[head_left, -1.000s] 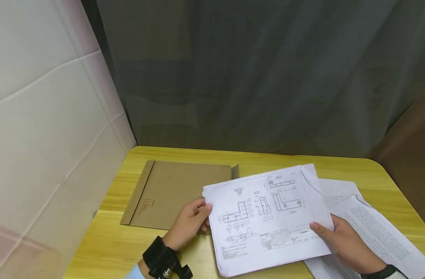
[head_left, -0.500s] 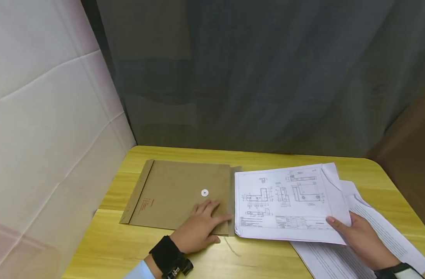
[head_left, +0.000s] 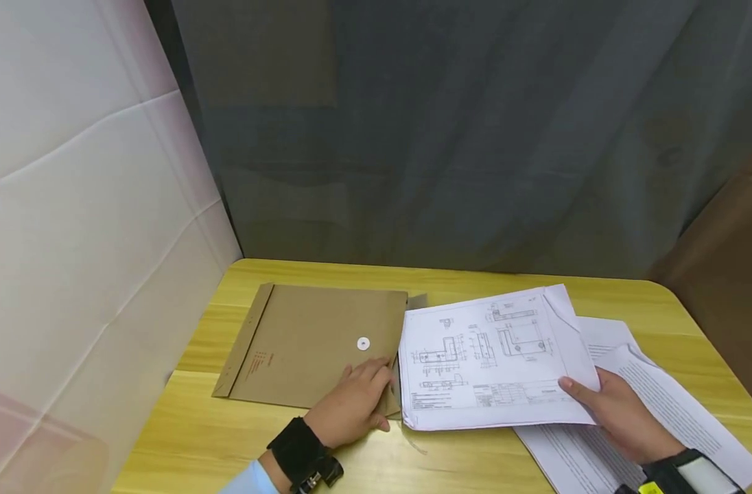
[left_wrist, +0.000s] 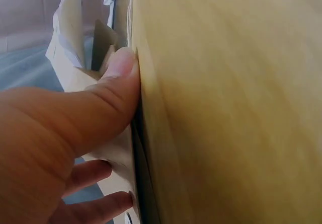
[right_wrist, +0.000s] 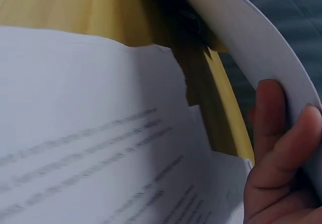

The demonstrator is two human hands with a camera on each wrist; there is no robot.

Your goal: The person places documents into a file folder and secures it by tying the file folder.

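A brown envelope with a white button clasp lies flat on the yellow table. My left hand rests on its near right corner, fingers fairly straight beside the envelope's right edge. In the left wrist view the thumb presses against a yellow-brown surface. My right hand grips a stack of white sheets with technical drawings by its near right corner, thumb on top. The stack's left edge meets the envelope's right edge. In the right wrist view thumb and finger pinch the curved sheet.
More white sheets with printed text lie spread on the table under and right of my right hand, also seen as printed sheets. A grey curtain hangs behind the table and a white padded wall stands at the left.
My left hand let go of the drawing sheets and came down on the envelope. My right hand carried the sheets right, then back left until they meet the envelope's right edge.
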